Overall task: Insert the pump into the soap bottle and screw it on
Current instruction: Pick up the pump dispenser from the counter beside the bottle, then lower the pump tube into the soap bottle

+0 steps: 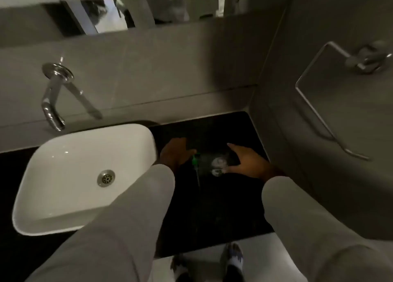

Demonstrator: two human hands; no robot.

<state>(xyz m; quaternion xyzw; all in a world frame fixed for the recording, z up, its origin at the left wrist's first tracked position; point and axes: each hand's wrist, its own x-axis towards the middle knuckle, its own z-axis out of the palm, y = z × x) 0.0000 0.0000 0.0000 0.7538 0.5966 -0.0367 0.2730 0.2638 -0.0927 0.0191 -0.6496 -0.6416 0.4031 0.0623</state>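
The green pump (195,159) is pinched at its head by my left hand (175,154), and its thin tube trails toward me over the black counter (212,213). Just right of it is the soap bottle (218,165), a dark see-through bottle with a pale label. My right hand (248,162) is wrapped around the bottle's right side, fingers reaching over its far edge. The pump is beside the bottle, outside it. Dim light and blur hide the bottle's neck, and I cannot tell whether the bottle is upright or lying down.
A white basin (63,218) with a metal drain sits on the counter to the left, under a chrome wall tap (53,103). A grey wall with a chrome towel ring (314,103) closes the right side. My feet show on the floor below the counter edge.
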